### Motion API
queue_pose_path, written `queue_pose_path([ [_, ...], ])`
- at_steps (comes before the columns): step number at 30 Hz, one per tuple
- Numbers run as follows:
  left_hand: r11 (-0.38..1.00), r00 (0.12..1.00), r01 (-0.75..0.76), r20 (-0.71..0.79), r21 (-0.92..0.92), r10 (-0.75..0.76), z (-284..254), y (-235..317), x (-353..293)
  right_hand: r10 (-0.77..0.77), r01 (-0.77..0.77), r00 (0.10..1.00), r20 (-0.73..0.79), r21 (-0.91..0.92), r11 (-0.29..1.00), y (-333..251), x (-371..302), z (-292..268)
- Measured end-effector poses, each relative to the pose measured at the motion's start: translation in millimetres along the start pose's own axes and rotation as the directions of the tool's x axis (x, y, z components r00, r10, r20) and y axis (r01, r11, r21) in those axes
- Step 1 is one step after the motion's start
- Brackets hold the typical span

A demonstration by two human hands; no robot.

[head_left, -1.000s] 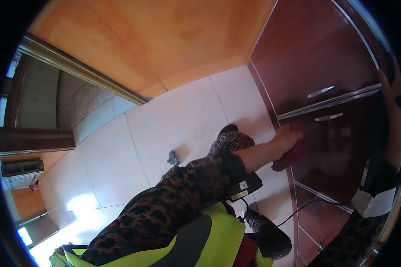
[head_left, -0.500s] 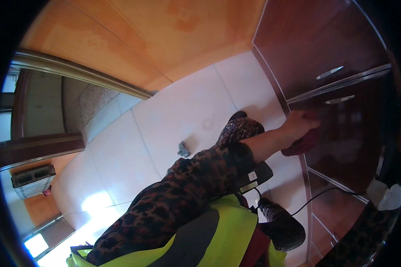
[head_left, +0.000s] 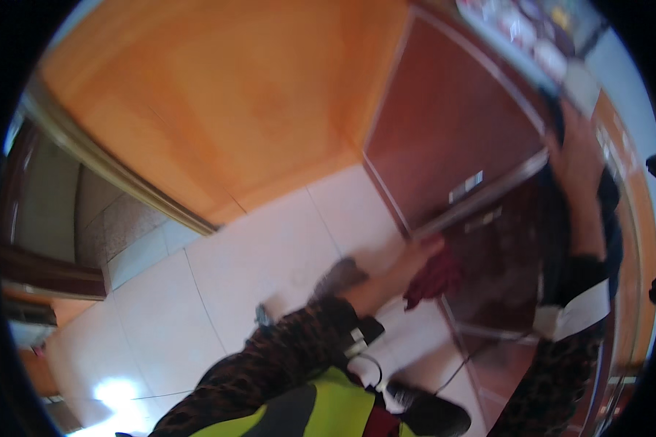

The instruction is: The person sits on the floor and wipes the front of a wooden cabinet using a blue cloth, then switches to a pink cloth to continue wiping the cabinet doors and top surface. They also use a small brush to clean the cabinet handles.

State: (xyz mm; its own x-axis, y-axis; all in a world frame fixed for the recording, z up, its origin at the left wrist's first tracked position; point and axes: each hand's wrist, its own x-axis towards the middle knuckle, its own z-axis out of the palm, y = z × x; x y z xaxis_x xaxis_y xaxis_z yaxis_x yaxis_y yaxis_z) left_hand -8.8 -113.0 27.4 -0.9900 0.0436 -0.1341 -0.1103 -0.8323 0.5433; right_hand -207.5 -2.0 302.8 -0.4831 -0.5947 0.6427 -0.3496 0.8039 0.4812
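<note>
A crumpled dark red cloth hangs from my left hand, whose fingers are closed on it in front of the dark red cabinet door. Over at the right, my right hand reaches up by the top edge of the cabinets, thumb and fingers apart though blurred. A pale greyish thing lies just beyond its fingertips; whether they touch cannot be made out. On my right forearm sits a white band-like piece.
Cluttered small items stand on top of the cabinets. A black box with a thin cable hangs by my left sleeve. A small grey lump lies on the tiled floor. An orange panelled wall borders the floor.
The view has swung to the right, showing the cabinet top and my right hand. My left hand still holds the red cloth near the cabinet door.
</note>
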Motion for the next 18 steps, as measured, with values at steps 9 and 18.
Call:
queue_pose_path([
  [9,0.954,0.941,0.226,-0.210,-0.199,-0.266,-54,12,-13,-0.002,-0.016,0.981,0.195,0.089,0.996,0,-71,-61],
  [18,0.929,0.943,0.291,-0.229,0.226,-0.240,-45,89,-110,0.098,-0.121,0.979,0.180,0.121,0.985,60,-176,-80],
])
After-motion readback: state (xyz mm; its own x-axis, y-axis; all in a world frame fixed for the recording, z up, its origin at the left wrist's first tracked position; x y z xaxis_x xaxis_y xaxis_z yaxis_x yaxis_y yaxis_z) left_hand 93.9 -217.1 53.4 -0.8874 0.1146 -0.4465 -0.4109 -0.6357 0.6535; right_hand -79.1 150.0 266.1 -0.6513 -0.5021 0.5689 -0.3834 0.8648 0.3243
